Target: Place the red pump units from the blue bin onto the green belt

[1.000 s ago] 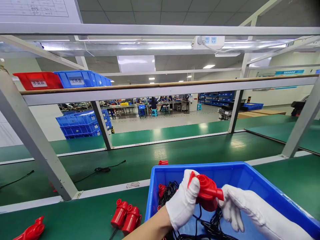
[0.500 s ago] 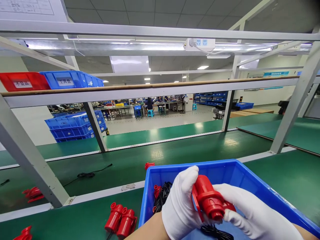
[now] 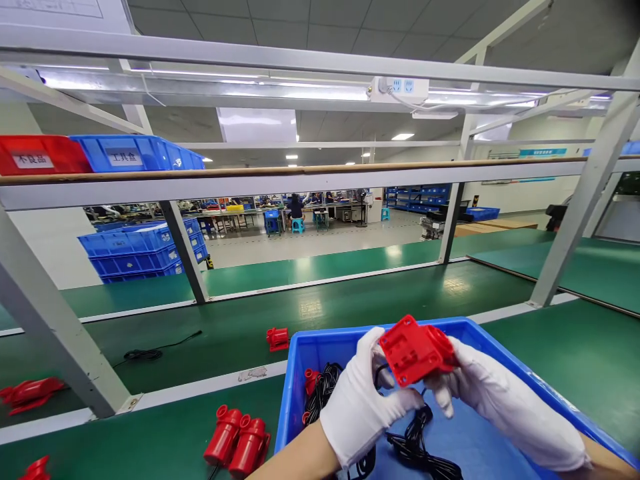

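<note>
Moved since half a second ago: the red housing (image 3: 413,352) is turned so its flat, recessed face shows, and it sits higher in view; the loose red unit (image 3: 277,339) on the green strip (image 3: 350,300) lies further left of the blue bin (image 3: 325,347).
Red housing: held up over the bin, tilted, between both gloves.
Right grip (image 3: 480,387): fingers closed around the housing's rounded end.
Left grip (image 3: 360,393): curved round the lower left side, thumb spread beneath; I cannot tell how firmly it presses.
Black cords (image 3: 423,460): bundled in the bin below, with a strand showing beside the left fingers.
Red pair (image 3: 237,443): side by side on the tabletop (image 3: 150,443), left of the bin.
Slip risk: smooth plastic against cloth gloves could let the housing drop if the right fingers loosen mid-turn.
Snag risk: further turning might wrap the strand around a finger or tug the bundle.
</note>
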`<control>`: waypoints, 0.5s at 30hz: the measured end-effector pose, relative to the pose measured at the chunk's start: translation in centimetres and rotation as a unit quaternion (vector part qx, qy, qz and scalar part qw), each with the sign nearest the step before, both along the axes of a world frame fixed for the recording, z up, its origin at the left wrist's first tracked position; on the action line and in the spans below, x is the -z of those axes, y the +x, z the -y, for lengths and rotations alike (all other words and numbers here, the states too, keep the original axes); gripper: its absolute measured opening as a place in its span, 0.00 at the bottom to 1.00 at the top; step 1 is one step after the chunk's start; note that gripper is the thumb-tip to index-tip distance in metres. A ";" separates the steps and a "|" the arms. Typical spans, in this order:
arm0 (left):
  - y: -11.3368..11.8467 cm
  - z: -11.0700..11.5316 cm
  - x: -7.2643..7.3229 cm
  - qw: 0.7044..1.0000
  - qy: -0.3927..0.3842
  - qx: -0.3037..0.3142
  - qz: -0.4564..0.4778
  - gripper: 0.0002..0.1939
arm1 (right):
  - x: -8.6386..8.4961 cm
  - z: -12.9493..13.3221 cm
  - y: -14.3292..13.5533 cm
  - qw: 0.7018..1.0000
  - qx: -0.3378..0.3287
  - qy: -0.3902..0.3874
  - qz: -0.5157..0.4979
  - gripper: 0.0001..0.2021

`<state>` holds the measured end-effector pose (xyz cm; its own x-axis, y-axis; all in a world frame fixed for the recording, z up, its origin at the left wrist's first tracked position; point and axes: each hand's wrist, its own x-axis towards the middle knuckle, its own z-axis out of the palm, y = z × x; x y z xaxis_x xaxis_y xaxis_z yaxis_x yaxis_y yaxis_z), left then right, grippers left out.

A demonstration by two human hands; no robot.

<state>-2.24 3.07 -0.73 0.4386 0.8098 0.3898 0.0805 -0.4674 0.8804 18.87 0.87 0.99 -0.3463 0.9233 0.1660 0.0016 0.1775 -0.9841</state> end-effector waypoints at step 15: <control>-0.7 -1.0 -0.3 0.991 -0.008 -0.015 -0.135 0.05 | -3.5 -1.2 3.7 0.958 0.156 -0.054 -0.236 0.19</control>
